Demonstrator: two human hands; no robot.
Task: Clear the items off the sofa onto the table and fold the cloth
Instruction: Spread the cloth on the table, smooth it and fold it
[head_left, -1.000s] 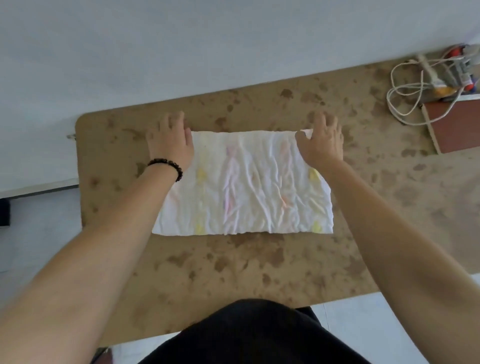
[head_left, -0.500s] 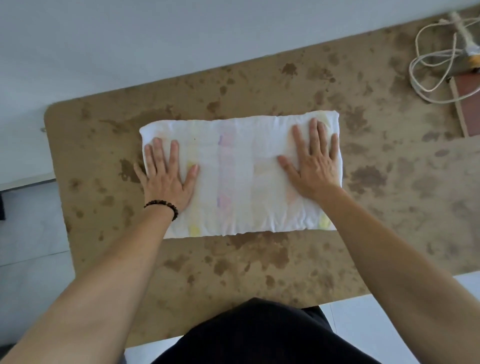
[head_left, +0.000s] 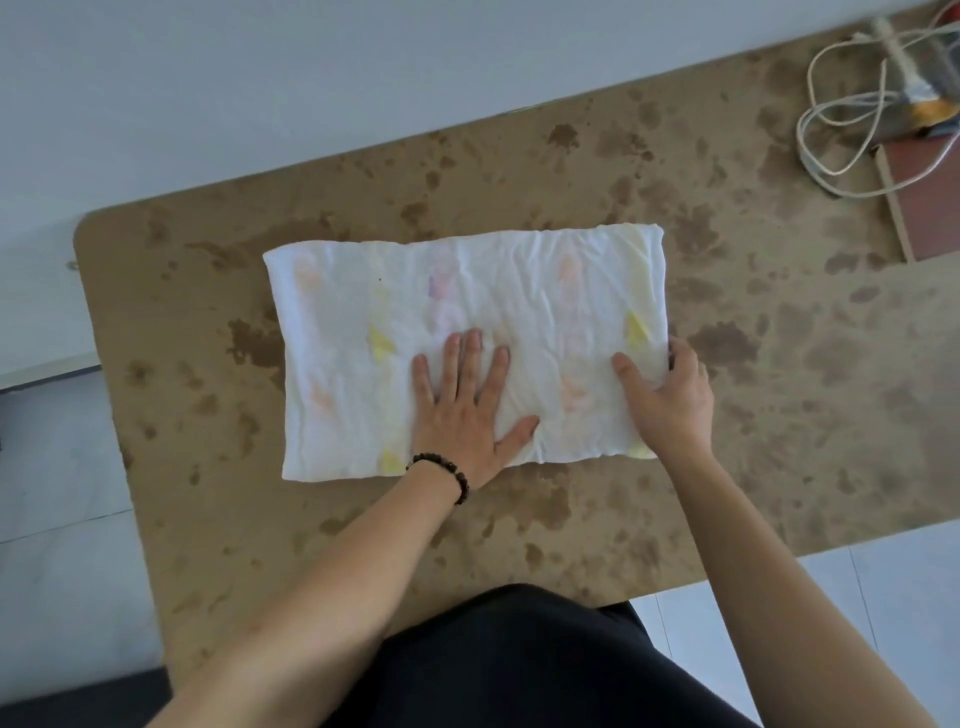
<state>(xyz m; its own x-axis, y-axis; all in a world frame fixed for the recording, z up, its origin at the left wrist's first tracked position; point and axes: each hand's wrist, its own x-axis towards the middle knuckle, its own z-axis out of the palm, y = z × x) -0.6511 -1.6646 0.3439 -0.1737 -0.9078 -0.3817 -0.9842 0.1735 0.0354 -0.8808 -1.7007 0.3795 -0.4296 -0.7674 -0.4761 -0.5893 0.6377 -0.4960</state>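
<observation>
**While your left palm pins the cloth, your right takes the edge**

As you work at the table (head_left: 675, 519), your left hand (head_left: 462, 410) lies flat on the near middle of the cloth (head_left: 467, 291), fingers (head_left: 470, 358) straight and slightly spread, thumb splayed out. Your right hand (head_left: 667, 402) is at the right short edge: thumb on top, the other fingers curled round it, pinching the fabric. Looks to me like a fold across, right end over to left.

Careful now. If that pinch has caught only the top layer, the stack will peel apart as you lift. If your left palm sits off the line you want to crease, the fold lands lopsided; press too lightly and the whole cloth slides. The far right corner is outside your grip, so it could droop and miss its mate.

The cloth sits mid-table, a flat white oblong, thick-edged as if already doubled, finely crumpled, with faint yellow, orange and pink marks. Well apart at the far right, a white cable (head_left: 831, 130) lies in loops
</observation>
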